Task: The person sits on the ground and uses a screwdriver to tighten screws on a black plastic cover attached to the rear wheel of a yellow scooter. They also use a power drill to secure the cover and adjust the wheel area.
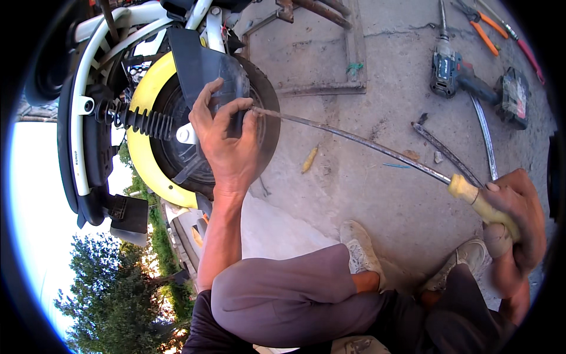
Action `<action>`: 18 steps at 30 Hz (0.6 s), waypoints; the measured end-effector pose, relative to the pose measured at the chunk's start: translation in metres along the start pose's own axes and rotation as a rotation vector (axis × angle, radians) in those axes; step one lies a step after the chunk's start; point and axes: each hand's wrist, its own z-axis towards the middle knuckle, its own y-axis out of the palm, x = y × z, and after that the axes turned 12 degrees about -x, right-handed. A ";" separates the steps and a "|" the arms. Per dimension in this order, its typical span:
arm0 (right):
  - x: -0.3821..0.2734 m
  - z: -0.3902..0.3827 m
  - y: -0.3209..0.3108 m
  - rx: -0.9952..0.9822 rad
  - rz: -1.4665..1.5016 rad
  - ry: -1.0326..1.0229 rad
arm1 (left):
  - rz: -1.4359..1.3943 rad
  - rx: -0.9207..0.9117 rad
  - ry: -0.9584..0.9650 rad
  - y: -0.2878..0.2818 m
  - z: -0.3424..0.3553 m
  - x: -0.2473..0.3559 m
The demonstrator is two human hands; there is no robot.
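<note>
My right hand [519, 218] is wrapped round the yellow handle of a long screwdriver [365, 141], at the right. Its thin metal shaft slants up to the left, across the space in front of my knees. At the shaft's far end, the thumb and forefinger of my left hand [227, 141] close on the tip. Behind that hand is a wheel with a black tyre [268, 118] and a broad yellow ring [144, 100]. A dark plastic mudguard [197, 65] covers part of the wheel. Beside the ring is a black coil-spring shock absorber [147, 122] on a white-framed vehicle.
On the concrete, a cordless drill [448, 71], orange-handled pliers [484, 35] and a red-handled tool [527, 56] lie at the far right. Metal bars [445, 150] lie nearer the right hand. A rusty frame [324, 89] lies beyond the wheel; a small yellow piece [309, 160] is beside it.
</note>
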 end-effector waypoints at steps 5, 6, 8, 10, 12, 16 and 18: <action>-0.018 -0.001 -0.001 -0.021 -0.060 -0.009 | -0.073 0.040 -0.013 0.000 0.000 0.000; -0.020 -0.001 -0.002 -0.024 -0.081 -0.020 | -0.084 0.037 -0.012 -0.001 0.001 0.002; -0.026 -0.001 -0.005 -0.025 -0.148 -0.085 | -0.103 0.035 -0.007 -0.001 0.001 0.003; -0.037 0.004 -0.005 -0.040 -0.232 -0.114 | -0.113 0.034 -0.006 -0.003 -0.002 0.000; -0.067 -0.001 -0.014 -0.053 -0.086 0.308 | -0.098 0.053 0.048 0.001 0.003 0.000; -0.080 0.003 -0.016 0.011 -0.278 0.409 | -0.152 0.082 0.045 0.007 0.006 0.002; -0.056 0.016 -0.003 0.027 -0.640 -0.117 | -0.159 0.134 -0.014 0.001 -0.003 -0.001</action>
